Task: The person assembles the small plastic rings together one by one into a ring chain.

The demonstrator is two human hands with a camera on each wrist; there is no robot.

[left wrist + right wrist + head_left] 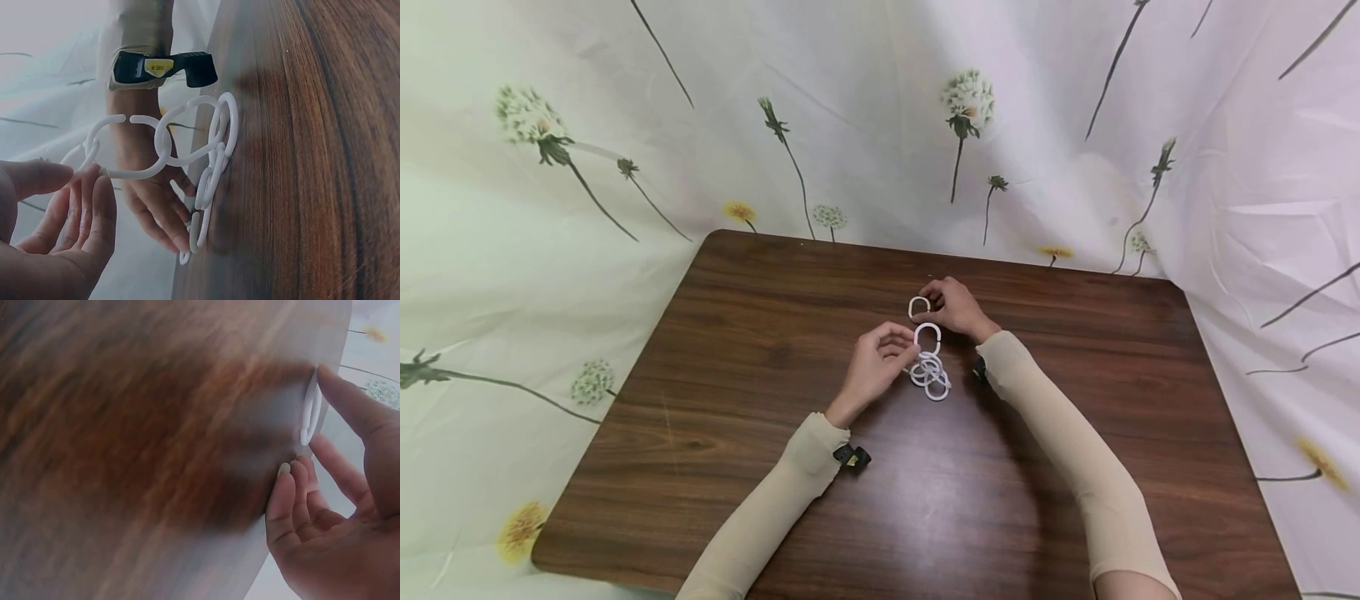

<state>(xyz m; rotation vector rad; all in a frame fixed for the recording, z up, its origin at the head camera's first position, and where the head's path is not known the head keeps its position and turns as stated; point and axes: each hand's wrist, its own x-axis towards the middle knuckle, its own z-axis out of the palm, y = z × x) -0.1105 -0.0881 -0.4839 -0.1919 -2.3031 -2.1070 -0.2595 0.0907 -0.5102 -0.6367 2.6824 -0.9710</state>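
Observation:
Several white plastic C-shaped rings are linked into a chain (134, 174). My left hand (871, 360) pinches the chain's end ring between thumb and fingers. From there the links slope down to a small cluster of rings (936, 398) on the table. A gap shows in the top of the second ring in the left wrist view. Further back, a loose white ring (910, 308) is at the tabletop, apart from the chain. My right hand (957, 307) holds that ring (307, 415) by its two ends, between thumb and forefinger, other fingers curled beside it.
A dark wood-grain table (760, 350) carries the rings. Its back edge meets a white curtain (865, 117) printed with dandelions, which also hangs at the sides. Black wrist cameras (852, 456) sit over the cream sleeves (1052, 425).

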